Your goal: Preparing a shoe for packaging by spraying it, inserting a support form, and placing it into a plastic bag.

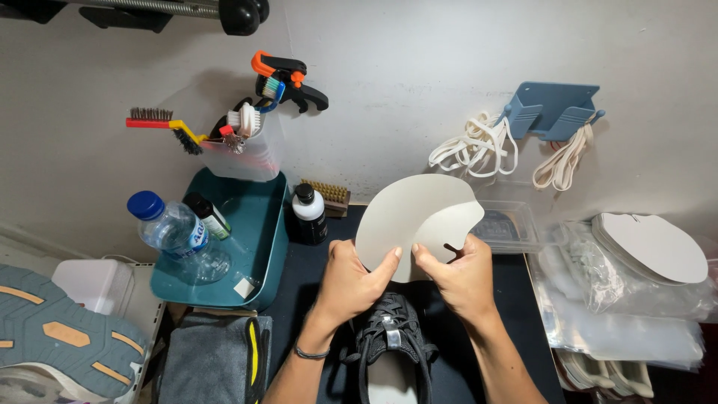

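Both forearms rise from the bottom edge, and between them sits a black laced shoe (pixel 392 346), its heel cut off by the frame. Above it the left hand (pixel 351 280) and the right hand (pixel 462 275) hold a pale card sheet (pixel 415 217) with rounded lobes, curled over itself. Each thumb presses the sheet's lower edge against the fingers behind it; those fingers are hidden by the card. The sheet hangs over the far part of a dark mat (pixel 516 288), just above the shoe's toe.

At lower left a grey shoe sole with tan patches (pixel 60 337) is cut off by the corner. A teal tray (pixel 258 239) stands left of the mat, holding a clear water bottle with a blue cap (pixel 173 228) and a clear tub of brushes (pixel 243 153). A black bottle with a white label (pixel 308 215) stands beside the tray. At right, clear plastic bags (pixel 628 307) lie heaped under a stack of similar card shapes (pixel 654 247); their contents are hard to make out. White laces (pixel 475 146) hang from a blue bracket (pixel 553 108) on the off-white wall.
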